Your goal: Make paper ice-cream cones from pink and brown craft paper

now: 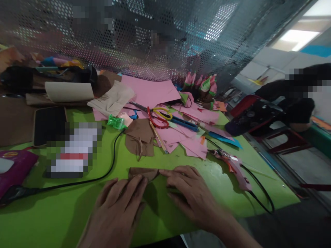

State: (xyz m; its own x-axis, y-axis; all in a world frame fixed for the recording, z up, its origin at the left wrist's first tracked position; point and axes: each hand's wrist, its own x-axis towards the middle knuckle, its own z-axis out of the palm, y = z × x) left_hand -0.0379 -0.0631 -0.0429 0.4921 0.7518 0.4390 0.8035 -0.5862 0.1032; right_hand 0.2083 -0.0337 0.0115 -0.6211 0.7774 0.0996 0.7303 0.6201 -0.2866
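A small piece of brown paper [139, 171], rolled or folded to a narrow end at the right, lies on the green table in front of me. My left hand [121, 199] holds its near side, with the fingers laid over the lower edge. At the paper's right tip, my right hand [188, 193] has its index finger on the narrow end, the other fingers curled. The thumb's contact with the paper cannot be made out. Just beyond are brown paper cutouts [141, 132] and a pencil-like stick [157, 137].
Scissors [157, 117] lie on pink paper scraps [173, 136]. A pink glue gun [239, 172] with a looping cord rests at the right. Two phones, one dark [50, 125], and a purple device [18, 168] are on the left. A person in dark clothes [287, 100] sits beyond the table.
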